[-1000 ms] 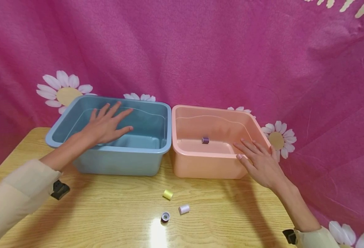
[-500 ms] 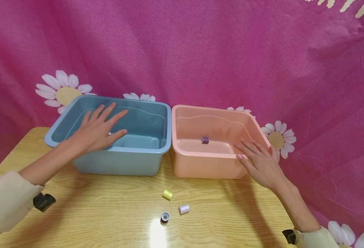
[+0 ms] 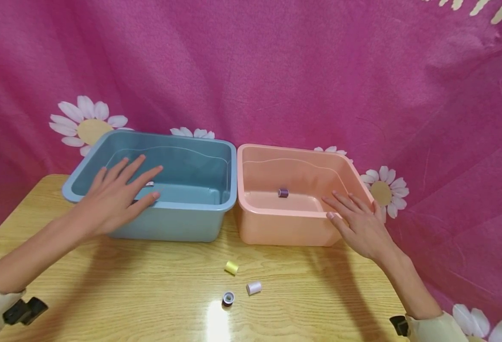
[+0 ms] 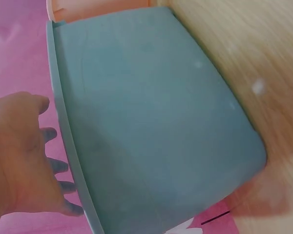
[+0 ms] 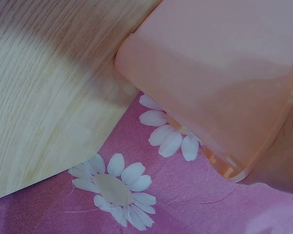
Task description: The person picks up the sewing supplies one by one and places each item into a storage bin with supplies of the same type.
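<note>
My left hand (image 3: 114, 197), fingers spread and holding nothing, is over the front left rim of the blue tub (image 3: 169, 223). A small white-ended thread spool (image 3: 149, 184) lies inside that tub, partly hidden by the fingers. On the front right corner of the peach tub (image 3: 285, 230) rests my right hand (image 3: 360, 230), its fingers straight and reaching over the rim. A purple thread spool (image 3: 283, 193) lies on the peach tub's floor. In the left wrist view the hand (image 4: 19, 156) is beside the blue tub's rim.
On the wooden table (image 3: 157, 294) in front of the tubs are a yellow spool (image 3: 231, 268), a pale lilac spool (image 3: 254, 288) and an upright dark spool (image 3: 228, 298). Behind the tubs hangs a magenta cloth (image 3: 276, 76) with white flowers.
My left hand has drawn back toward the lower left, from inside the blue tub's opening to its front rim. The white-ended spool there has come into sight. My right hand stays put.
</note>
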Available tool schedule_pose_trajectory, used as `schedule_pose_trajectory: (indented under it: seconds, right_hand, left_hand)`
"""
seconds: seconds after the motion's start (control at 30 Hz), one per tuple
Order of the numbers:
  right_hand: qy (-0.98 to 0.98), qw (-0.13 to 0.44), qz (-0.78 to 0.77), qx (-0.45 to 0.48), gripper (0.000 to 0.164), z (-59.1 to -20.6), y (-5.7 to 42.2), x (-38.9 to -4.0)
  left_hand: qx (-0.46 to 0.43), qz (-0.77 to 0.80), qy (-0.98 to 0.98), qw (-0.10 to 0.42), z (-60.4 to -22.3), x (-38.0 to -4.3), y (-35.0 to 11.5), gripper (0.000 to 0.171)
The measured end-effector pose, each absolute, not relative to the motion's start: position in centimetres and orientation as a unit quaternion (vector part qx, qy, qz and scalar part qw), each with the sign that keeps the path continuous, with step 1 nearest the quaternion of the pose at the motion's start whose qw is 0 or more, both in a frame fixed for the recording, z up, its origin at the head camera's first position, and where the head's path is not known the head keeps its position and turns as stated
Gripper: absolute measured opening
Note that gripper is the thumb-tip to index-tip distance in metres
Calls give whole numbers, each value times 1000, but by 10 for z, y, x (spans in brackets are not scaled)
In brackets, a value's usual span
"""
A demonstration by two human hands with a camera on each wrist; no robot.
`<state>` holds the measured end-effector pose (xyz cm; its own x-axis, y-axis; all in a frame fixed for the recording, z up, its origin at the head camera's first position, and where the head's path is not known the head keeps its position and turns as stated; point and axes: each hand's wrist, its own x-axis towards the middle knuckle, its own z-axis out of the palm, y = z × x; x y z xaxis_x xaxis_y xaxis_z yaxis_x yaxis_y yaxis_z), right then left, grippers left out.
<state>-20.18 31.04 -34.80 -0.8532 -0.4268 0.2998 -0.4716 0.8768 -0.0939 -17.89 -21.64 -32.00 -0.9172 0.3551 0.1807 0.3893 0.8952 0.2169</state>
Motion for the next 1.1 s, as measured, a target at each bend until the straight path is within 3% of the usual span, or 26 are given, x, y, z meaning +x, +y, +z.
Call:
schedule_pose_trajectory:
  seconds: [0.53, 1.1]
  right_hand:
    - [-959, 137, 81, 233, 44, -348, 310, -201]
    - [-958, 142, 80, 234, 44, -349, 310, -202]
  left_hand:
    - [-172, -120, -975, 69, -338, -152, -222, 59]
    - [-168, -129, -969, 125, -351, -152, -223, 50]
